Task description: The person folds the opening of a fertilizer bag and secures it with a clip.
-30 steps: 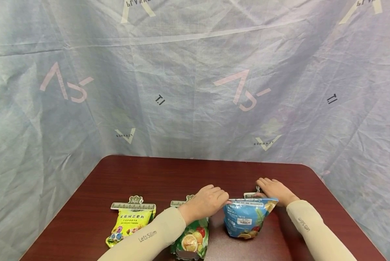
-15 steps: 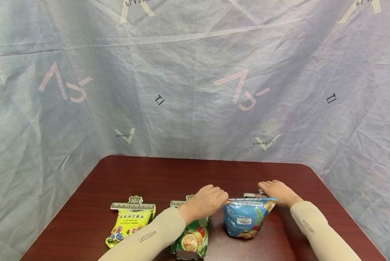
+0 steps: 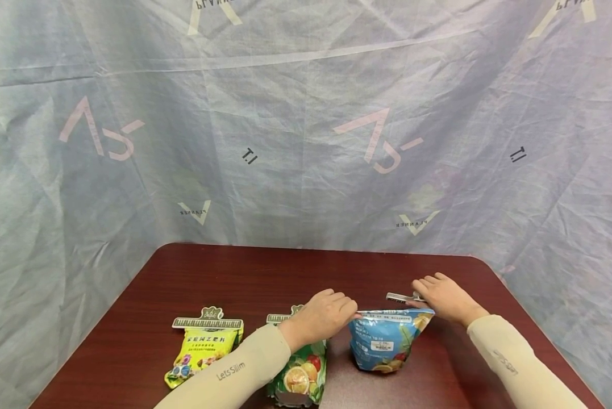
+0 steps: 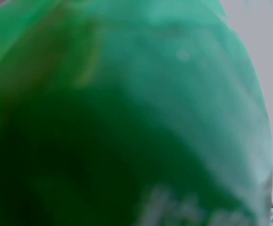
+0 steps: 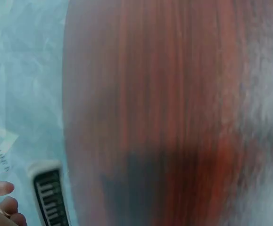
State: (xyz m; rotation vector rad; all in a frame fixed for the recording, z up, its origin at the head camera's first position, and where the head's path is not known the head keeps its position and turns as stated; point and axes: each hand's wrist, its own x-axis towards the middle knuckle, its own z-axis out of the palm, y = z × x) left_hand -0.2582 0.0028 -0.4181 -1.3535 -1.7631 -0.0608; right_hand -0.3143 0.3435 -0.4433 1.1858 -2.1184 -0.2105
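Observation:
My left hand (image 3: 322, 318) pinches the upper left corner of a blue bag (image 3: 382, 346) with fruit printed on it, which stands upright on the table. Just behind the bag's top edge, my right hand (image 3: 446, 296) holds a bag clip (image 3: 402, 297) with a piano-key pattern; the clip's piano-key face also shows in the right wrist view (image 5: 51, 193). Beneath my left forearm lies a green bag (image 3: 302, 375) with fruit printed on it, a similar clip (image 3: 280, 318) across its top. Close up, that green bag fills most of the left wrist view.
To the left lies a yellow bag (image 3: 203, 352) with a piano-key clip (image 3: 208, 323) across its top. All of this rests on a dark red wooden table (image 3: 265, 272). A grey printed cloth (image 3: 306, 125) hangs behind and at both sides.
My right hand has shifted right and slightly up with the clip, which now appears tilted and lifted off the blue bag's top edge. The left hand keeps its place on the corner.

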